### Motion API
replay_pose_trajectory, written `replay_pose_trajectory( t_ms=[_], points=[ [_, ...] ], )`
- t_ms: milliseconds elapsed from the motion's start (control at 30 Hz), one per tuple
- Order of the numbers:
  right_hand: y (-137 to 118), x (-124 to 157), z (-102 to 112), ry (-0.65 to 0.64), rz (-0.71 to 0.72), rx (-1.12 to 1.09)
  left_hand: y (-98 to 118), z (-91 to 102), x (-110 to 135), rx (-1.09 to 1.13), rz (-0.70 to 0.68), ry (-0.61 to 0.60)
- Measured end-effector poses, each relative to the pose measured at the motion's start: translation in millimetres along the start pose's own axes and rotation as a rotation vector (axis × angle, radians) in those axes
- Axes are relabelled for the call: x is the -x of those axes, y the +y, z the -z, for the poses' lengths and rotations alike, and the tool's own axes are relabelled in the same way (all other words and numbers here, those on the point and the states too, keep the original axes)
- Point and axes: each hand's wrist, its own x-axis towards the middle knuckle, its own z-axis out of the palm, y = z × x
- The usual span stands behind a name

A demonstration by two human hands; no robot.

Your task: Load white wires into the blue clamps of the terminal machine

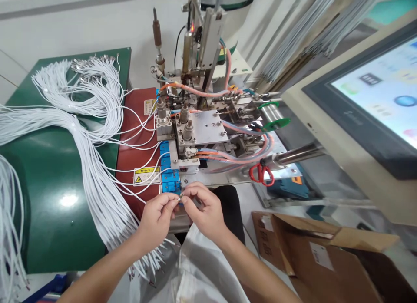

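My left hand [157, 218] and my right hand [203, 212] meet just below the blue fixture [169, 172] at the machine's front edge. Both pinch a small metal cable end [180, 199] between thumb and fingers, with the fingertips almost touching. A thick bundle of white cables [94, 164] drapes over the green table [55, 199] at the left, and several of their ends lie across the red plate [133, 155] into the blue fixture.
The machine [202, 129] with cylinders and orange hoses stands straight ahead. Red scissors [260, 173] hang at its right. A touchscreen panel [374, 103] fills the right side, open cardboard boxes [312, 255] sit below it, and a clear plastic bag [198, 268] lies under my wrists.
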Motion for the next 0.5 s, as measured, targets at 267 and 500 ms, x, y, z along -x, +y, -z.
replay_pose_trajectory(
  t_ms=[267, 500],
  points=[
    [-17.3, -14.6, 25.2, -0.300, 0.169, 0.209, 8.0, 13.3, 0.3, -0.141, -0.142, -0.062],
    [-17.0, -1.6, 4.7, -0.027, 0.150, 0.262, 6.0, 2.2, 6.9, -0.055, -0.109, 0.165]
  ],
)
